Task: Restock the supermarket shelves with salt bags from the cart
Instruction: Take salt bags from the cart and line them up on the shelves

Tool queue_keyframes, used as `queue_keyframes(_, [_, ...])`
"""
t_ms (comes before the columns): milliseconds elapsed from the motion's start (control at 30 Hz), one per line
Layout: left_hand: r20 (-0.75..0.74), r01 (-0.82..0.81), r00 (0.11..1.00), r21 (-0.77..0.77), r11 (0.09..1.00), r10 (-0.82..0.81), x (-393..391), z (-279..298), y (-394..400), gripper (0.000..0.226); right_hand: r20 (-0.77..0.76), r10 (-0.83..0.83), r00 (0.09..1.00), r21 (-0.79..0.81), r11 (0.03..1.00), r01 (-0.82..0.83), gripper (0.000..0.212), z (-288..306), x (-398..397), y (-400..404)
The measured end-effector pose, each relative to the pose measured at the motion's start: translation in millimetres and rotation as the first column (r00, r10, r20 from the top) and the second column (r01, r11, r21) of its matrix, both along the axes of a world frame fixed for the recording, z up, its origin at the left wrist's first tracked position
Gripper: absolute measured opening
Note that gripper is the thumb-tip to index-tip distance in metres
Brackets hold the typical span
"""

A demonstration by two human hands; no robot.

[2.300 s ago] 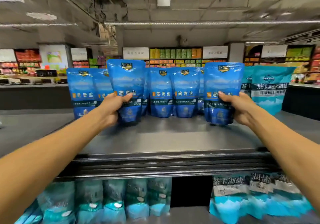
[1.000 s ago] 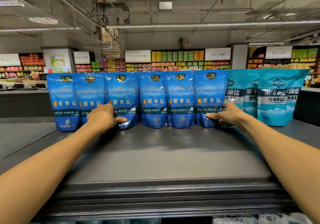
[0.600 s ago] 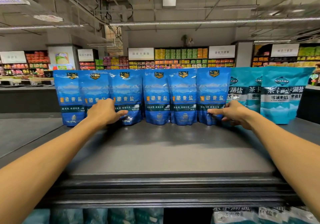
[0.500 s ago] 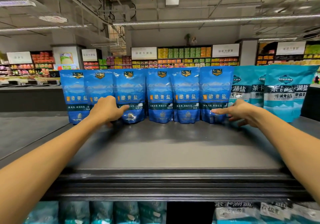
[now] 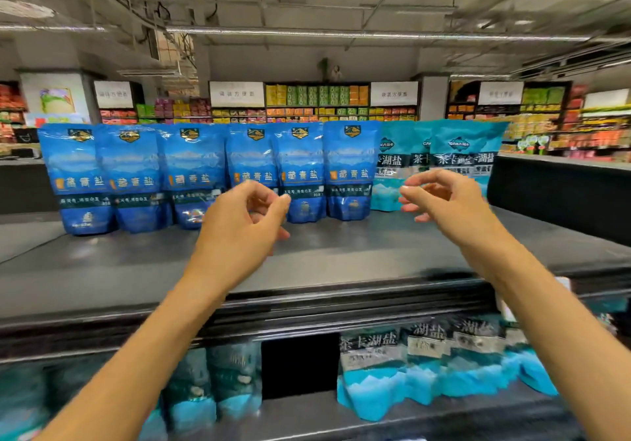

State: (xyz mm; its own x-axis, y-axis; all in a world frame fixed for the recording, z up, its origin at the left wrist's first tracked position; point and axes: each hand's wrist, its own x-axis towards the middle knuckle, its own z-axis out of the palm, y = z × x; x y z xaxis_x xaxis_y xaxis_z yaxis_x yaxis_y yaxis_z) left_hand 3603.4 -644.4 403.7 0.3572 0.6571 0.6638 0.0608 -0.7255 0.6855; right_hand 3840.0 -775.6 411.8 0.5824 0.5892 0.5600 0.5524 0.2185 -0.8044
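Several dark blue salt bags (image 5: 191, 174) stand upright in a row along the back of the grey top shelf (image 5: 324, 256). To their right stand teal salt bags (image 5: 464, 157). My left hand (image 5: 239, 232) hovers in front of the blue row, empty, fingers loosely curled and apart. My right hand (image 5: 447, 205) hovers in front of the teal bags, also empty with fingers spread. Neither hand touches a bag. The cart is out of view.
The shelf's dark front rail (image 5: 307, 311) runs below my forearms. On the lower shelf stand more teal salt bags (image 5: 426, 362) at right and darker ones (image 5: 211, 382) at left, with a dark gap between. Other store shelving (image 5: 314, 102) fills the background.
Both hands let go of the blue bags they had set into the row and pulled back toward me. The view tilted down, showing the lower shelf.
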Motion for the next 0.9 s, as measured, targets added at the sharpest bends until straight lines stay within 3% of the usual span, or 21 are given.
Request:
queue_keyframes(167, [0.191,0.410,0.898,-0.030,0.912,-0.397,57.6,-29.3,-81.9,0.011,0.046,-0.034,0.998,0.176,0.984,0.026,0.005,-37.2,-22.7,-85.4])
queue_keyframes(300, [0.236,0.689,0.723,-0.168,0.705,-0.650,101.0,-89.0,-132.7,0.009,-0.004,-0.234,0.972,0.180,0.956,0.231,0.006,-90.4,-27.8,-157.2])
queue_keyframes(400, [0.191,0.786,0.596,-0.335,0.519,-0.780,135.4,-149.8,-174.1,0.011,-0.130,-0.409,0.903,0.127,0.897,0.424,0.009,-146.7,-29.7,-214.8])
queue_keyframes(500, [0.081,0.805,0.430,-0.485,0.341,-0.899,161.3,-213.1,-222.3,0.014,-0.234,-0.615,0.753,0.011,0.772,0.635,0.013,-207.7,-39.2,-281.6])
queue_keyframes(600, [-0.071,0.764,0.246,-0.599,0.239,-0.967,175.7,-273.9,-271.1,0.020,-0.311,-0.775,0.551,-0.122,0.607,0.785,0.011,-264.8,-56.7,-348.8])
queue_keyframes(733, [-0.301,0.724,-0.001,-0.658,0.207,-0.954,186.5,-352.2,-337.8,0.019,-0.448,-0.862,0.240,-0.320,0.405,0.857,0.012,-346.0,-81.4,-431.9])
queue_keyframes(900, [-0.514,0.659,-0.342,-0.728,0.190,-0.786,202.2,-440.8,-429.5,0.017,-0.494,-0.862,-0.115,-0.619,0.256,0.742,0.015,-461.5,-99.6,-518.8])
